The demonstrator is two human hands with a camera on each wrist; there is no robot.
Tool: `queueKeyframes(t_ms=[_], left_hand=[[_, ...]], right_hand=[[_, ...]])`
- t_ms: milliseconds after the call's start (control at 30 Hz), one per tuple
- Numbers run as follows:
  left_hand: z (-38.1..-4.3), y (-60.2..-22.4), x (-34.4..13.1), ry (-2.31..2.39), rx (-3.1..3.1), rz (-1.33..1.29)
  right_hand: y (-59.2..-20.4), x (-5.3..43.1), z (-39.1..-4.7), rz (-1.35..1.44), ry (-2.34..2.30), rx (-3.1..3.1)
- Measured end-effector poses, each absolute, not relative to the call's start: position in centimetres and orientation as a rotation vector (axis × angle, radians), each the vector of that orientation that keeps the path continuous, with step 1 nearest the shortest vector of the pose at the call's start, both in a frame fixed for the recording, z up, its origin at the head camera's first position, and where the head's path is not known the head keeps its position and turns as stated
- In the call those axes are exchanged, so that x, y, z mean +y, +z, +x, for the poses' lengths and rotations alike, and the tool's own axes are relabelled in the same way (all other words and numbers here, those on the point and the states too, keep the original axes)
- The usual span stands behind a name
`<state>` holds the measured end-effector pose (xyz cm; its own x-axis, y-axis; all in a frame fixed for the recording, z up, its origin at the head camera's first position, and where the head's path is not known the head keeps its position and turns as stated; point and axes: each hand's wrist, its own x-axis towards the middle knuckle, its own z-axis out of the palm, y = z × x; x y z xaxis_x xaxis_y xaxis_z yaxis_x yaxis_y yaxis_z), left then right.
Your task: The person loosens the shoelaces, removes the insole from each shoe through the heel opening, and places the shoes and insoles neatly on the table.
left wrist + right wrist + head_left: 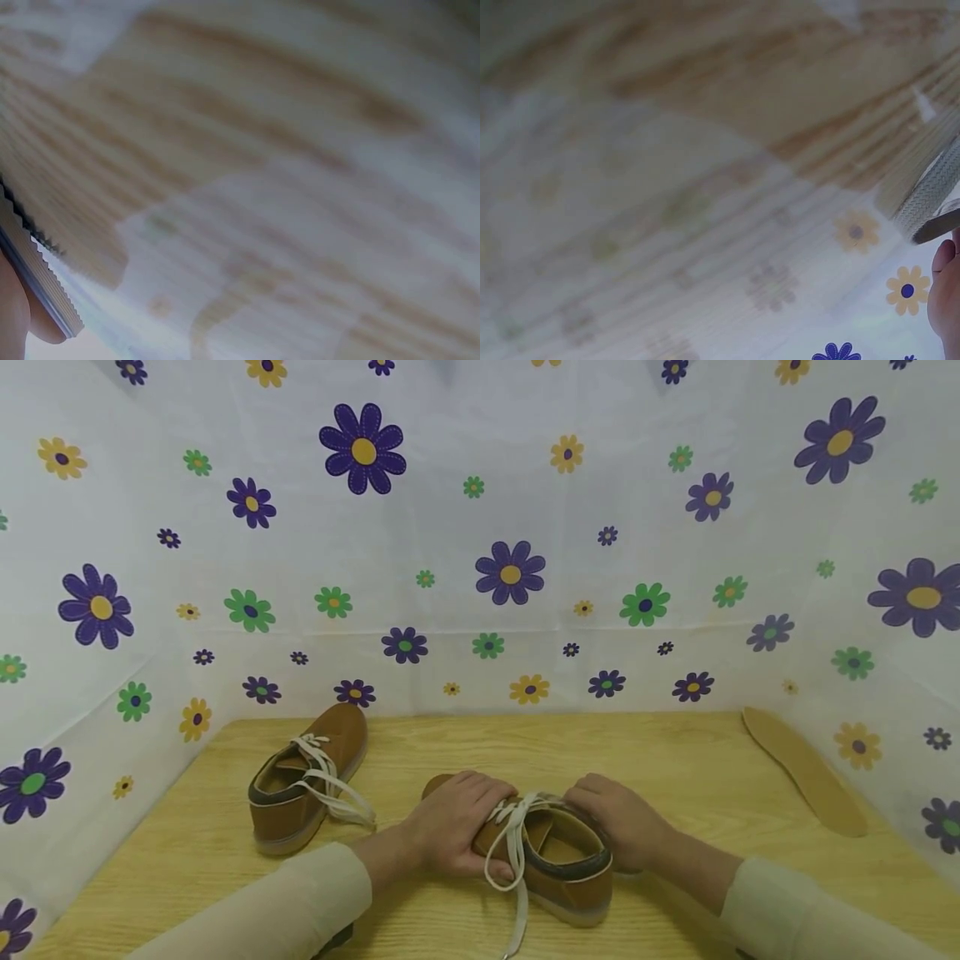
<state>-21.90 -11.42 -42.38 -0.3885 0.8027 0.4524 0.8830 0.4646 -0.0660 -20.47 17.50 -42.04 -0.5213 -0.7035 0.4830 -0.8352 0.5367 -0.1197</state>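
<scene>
A brown lace-up shoe [566, 881] with a dark padded collar is held low over the wooden table, its toe pointing to the far left. My left hand [461, 827] grips its front part, thumb on the near side and fingers over the top. With my right hand [626, 822] I hold the far side by the collar; those fingertips are partly hidden. White laces [516, 843] hang loose down the near side. In the left wrist view, the ridged sole edge [45, 277] lies against fingers [11, 311]. A pale woven strip [930, 191] shows above the right hand in its wrist view.
A second brown shoe [288, 818] stands at the left, its laces trailing onto the table [420, 743]. Toward the right edge lies a tan insole [806, 772]. Flower-printed white cloth [450, 527] walls off the back and both sides.
</scene>
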Motion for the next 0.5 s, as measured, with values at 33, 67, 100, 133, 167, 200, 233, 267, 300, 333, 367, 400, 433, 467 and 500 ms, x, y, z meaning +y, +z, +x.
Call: queueKeyframes(t_ms=[33, 67, 100, 133, 167, 200, 233, 267, 300, 333, 367, 400, 433, 467, 500], left_hand=[[-21.88, -42.39, -11.42, -0.258, -2.3, -1.411], [-21.85, -42.39, -11.44, -0.259, -2.308, -1.409], [-21.81, -42.36, -11.44, -0.26, -2.317, -1.407], [-21.78, -42.34, -11.44, -0.263, -2.326, -1.405], [-21.76, -42.35, -11.45, -0.264, -2.332, -1.405], [-21.75, -42.36, -11.46, -0.267, -2.337, -1.404], [-21.75, -42.39, -11.47, -0.268, -2.339, -1.404], [-21.75, -42.41, -11.47, -0.267, -2.34, -1.403], [-21.75, -42.43, -11.47, -0.269, -2.34, -1.402], [-21.77, -42.46, -11.46, -0.268, -2.34, -1.401], [-21.78, -42.48, -11.46, -0.267, -2.34, -1.399], [-21.79, -42.48, -11.45, -0.266, -2.339, -1.399], [-21.78, -42.47, -11.43, -0.263, -2.339, -1.399], [-21.78, -42.45, -11.42, -0.261, -2.341, -1.398], [-21.78, -42.44, -11.42, -0.257, -2.342, -1.397]], right_hand=[[-42.01, 17.47, -20.47, 1.262, 0.472, -2.389], [-42.01, 17.45, -20.49, 1.261, 0.46, -2.378], [-42.0, 17.43, -20.51, 1.259, 0.448, -2.367], [-41.98, 17.41, -20.52, 1.258, 0.437, -2.356], [-41.98, 17.37, -20.53, 1.259, 0.433, -2.344], [-41.97, 17.34, -20.55, 1.26, 0.427, -2.332], [-41.97, 17.32, -20.57, 1.257, 0.425, -2.32], [-41.99, 17.3, -20.58, 1.253, 0.418, -2.311], [-41.99, 17.28, -20.6, 1.247, 0.41, -2.302], [-41.99, 17.27, -20.58, 1.238, 0.4, -2.295], [-41.98, 17.26, -20.57, 1.227, 0.385, -2.296], [-41.97, 17.26, -20.55, 1.213, 0.367, -2.302], [-41.99, 17.26, -20.55, 1.199, 0.347, -2.308], [-42.02, 17.26, -20.53, 1.183, 0.326, -2.308], [-42.04, 17.28, -20.51, 1.165, 0.302, -2.313]])
